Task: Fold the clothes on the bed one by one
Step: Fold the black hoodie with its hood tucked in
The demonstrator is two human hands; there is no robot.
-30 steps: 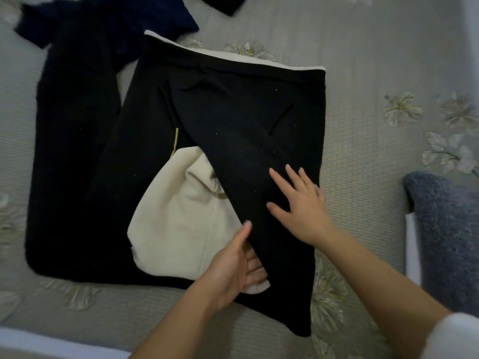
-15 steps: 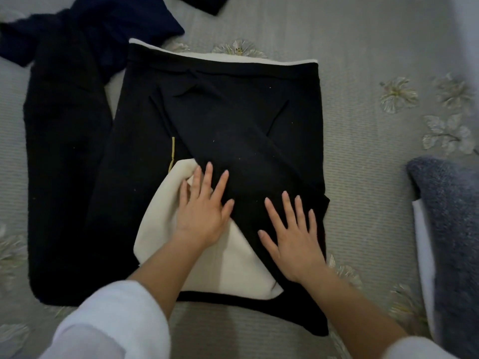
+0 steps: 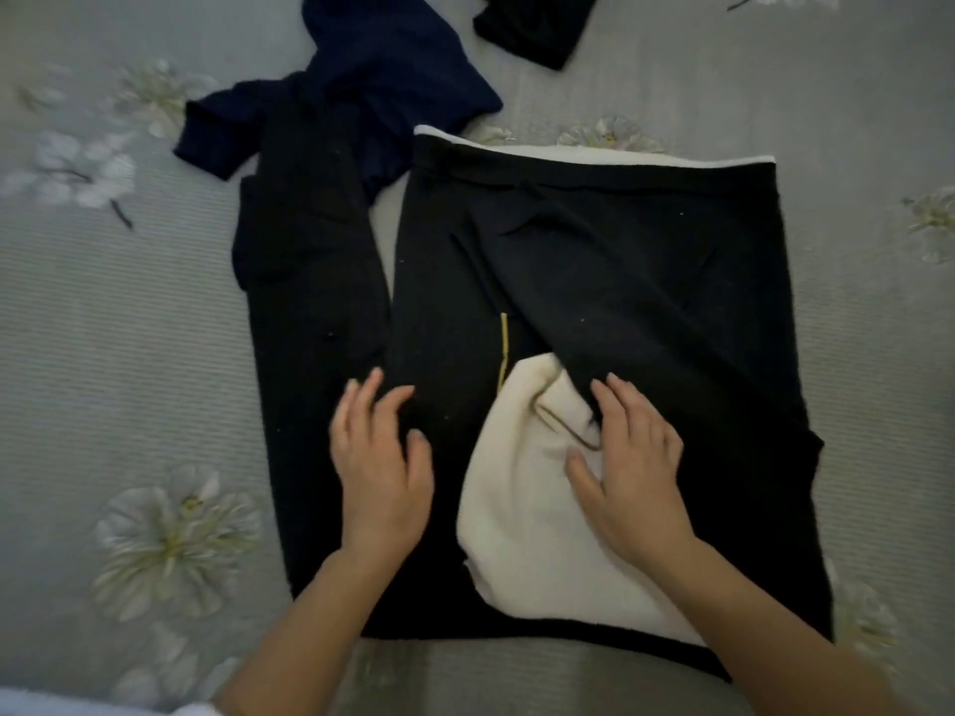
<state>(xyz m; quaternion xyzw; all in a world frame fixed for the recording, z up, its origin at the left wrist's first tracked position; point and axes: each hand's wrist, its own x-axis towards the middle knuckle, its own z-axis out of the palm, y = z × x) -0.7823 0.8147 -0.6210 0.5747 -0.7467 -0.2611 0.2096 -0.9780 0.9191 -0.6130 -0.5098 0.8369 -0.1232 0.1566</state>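
- Your landmark is the black garment (image 3: 620,281), lying flat on the bed (image 3: 103,328) in a roughly square fold, right below you.
- Beyond its far-left corner sits a crumpled navy garment (image 3: 393,69), its knit bunched and uneven.
- Farther off, past the far edge, a small black piece (image 3: 532,28) is cut off by the top of the view.
- Along the left edge lies a long black strip of cloth (image 3: 310,261); you cannot tell whether it is joined to the garment or separate.
- The bed cover is grey, finely ribbed, and printed with pale flowers.
- The black garment looks matte and soft, with a few light specks of lint.
- A cream lining (image 3: 522,509), fleecy in look, shows as a rounded patch near the near edge, and as a thin band along the far edge.
- A short yellow stitch line (image 3: 504,348) runs just above the cream patch.
- Your left hand (image 3: 380,467) lies palm down with fingers spread on the black cloth, left of the cream patch.
- Your right hand (image 3: 630,472) lies palm down with fingers spread, across the edge where a black flap meets the cream lining.
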